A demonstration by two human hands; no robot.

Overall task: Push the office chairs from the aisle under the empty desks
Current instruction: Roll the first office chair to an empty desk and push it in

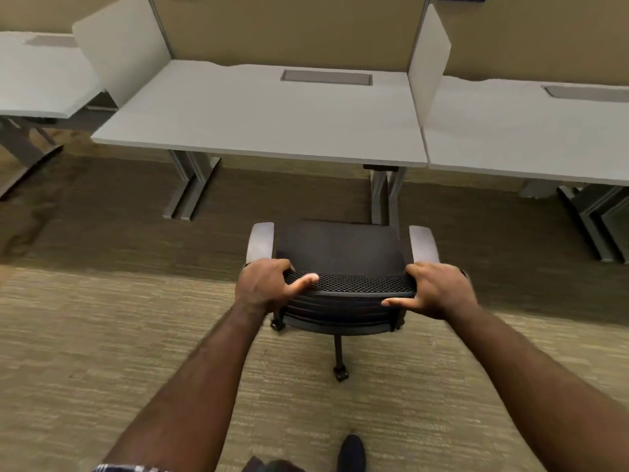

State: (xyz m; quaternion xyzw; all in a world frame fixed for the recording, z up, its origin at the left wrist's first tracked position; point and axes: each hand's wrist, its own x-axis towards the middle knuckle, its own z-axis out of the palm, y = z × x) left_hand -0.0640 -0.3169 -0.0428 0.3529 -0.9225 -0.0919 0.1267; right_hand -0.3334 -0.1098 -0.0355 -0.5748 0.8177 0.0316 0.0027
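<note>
Head view: the fingers of the left hand are curled over the top edge of the chair's backrest, and its thumb lies flat along the black mesh, so this hand grips the left corner. The right hand grips the right corner in the same manner, with the fingers bent over the front of the rim and the thumb pressed on the rear side, a little lower than the left one. Both forearms are stretched forward from the bottom of the picture.

The office chair stands on the carpet in the aisle, with its back toward the person and its seat toward the middle desk. Two grey armrests rise on each side of the seat. The front of the seat is near the desk's edge but is not under it. One caster shows behind the chair. White dividers separate the middle desk from the neighbour desks on the left and right. A dark shoe is at the lower edge.
</note>
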